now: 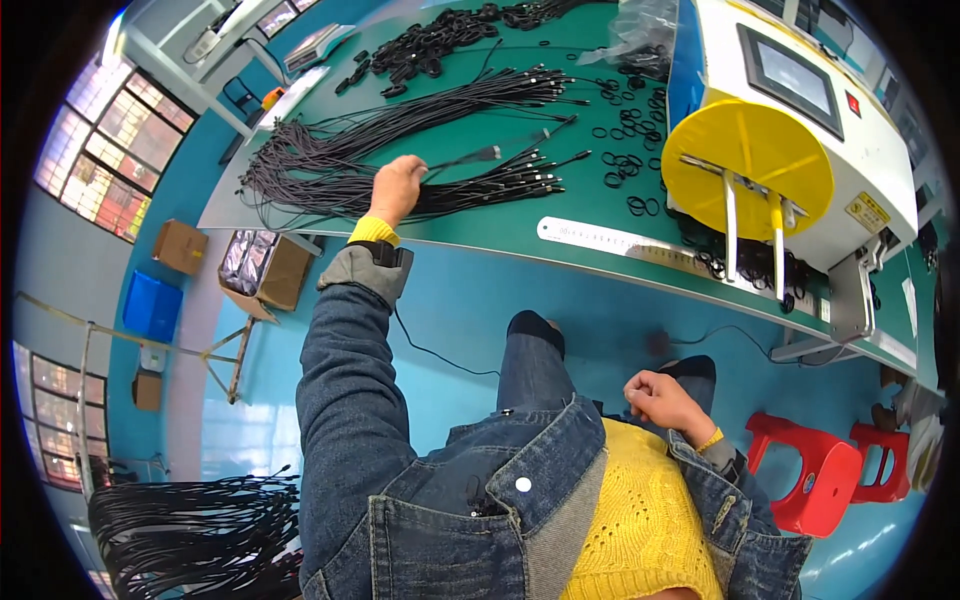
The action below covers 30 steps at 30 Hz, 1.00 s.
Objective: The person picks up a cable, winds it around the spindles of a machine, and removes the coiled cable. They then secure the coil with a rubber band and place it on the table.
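My left hand point(398, 190) reaches over the green table and pinches a black cable point(460, 159) near the front bundle. The cable's connector end points right, away from my fingers. Under and beside this hand lies the front bundle of black cables point(480, 192), their plug ends to the right. Behind it a second bundle of black cables point(430, 103) curves back from the left. My right hand point(668, 400) hangs over my lap, below the table edge, its fingers curled closed with nothing visible in them.
A white machine point(870, 170) with a yellow disc point(748, 160) and screen stands at the right. Black rings point(625, 165) and a metal ruler point(610, 240) lie before it. Coiled cables point(410, 60) are heaped at the back. Red stools point(815, 475) stand at lower right; more cables point(190, 530) hang lower left.
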### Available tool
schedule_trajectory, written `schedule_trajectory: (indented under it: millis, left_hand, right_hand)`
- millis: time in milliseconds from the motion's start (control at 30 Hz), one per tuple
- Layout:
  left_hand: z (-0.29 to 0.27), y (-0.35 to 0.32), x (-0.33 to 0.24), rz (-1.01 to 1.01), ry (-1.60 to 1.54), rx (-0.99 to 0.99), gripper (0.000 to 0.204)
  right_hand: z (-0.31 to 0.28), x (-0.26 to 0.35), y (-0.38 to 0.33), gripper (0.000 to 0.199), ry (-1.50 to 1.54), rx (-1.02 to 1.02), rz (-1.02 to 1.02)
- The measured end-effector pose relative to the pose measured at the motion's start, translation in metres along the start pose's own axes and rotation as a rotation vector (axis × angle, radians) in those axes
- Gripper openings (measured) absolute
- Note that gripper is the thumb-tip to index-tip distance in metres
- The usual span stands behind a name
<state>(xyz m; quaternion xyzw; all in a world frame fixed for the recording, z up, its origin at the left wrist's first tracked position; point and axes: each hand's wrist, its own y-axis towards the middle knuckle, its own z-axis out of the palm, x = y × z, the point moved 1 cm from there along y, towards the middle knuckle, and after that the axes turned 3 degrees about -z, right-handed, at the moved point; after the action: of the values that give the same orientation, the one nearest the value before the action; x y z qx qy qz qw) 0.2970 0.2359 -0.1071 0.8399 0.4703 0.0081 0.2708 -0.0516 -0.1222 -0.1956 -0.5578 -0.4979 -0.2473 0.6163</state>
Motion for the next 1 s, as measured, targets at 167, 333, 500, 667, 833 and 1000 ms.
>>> schedule_trajectory:
  millis: [167, 333, 500, 667, 833, 1000]
  left_hand:
    - [-0.029, 0.021, -0.015, 0.025, 0.05, -0.453, 0.009]
    - [-0.04, 0.014, -0.056, -0.073, -0.174, -0.551, 0.008]
    - [-0.08, -0.032, -0.151, -0.05, -0.47, -0.633, 0.005]
    - [-0.051, -0.105, -0.245, 0.42, -0.466, -0.057, 0.006]
    - [-0.035, -0.138, -0.317, 0.092, -0.98, 0.471, 0.005]
    - [-0.046, -0.101, -0.337, -0.354, -1.564, 0.982, 0.01]
  right_hand:
    - [0.003, -0.012, -0.011, 0.016, 0.001, -0.031, 0.002]
    - [0.01, -0.005, -0.013, 0.015, -0.023, -0.001, 0.014]
    - [0.012, -0.001, -0.02, 0.015, 0.036, -0.027, 0.04]
    - [-0.011, 0.055, -0.049, 0.028, 0.039, -0.635, -0.551]
    - [-0.031, 0.096, -0.076, 0.038, -0.864, -0.96, -1.032]
    - [-0.041, 0.094, -0.102, 0.035, -0.938, -0.996, -1.074]
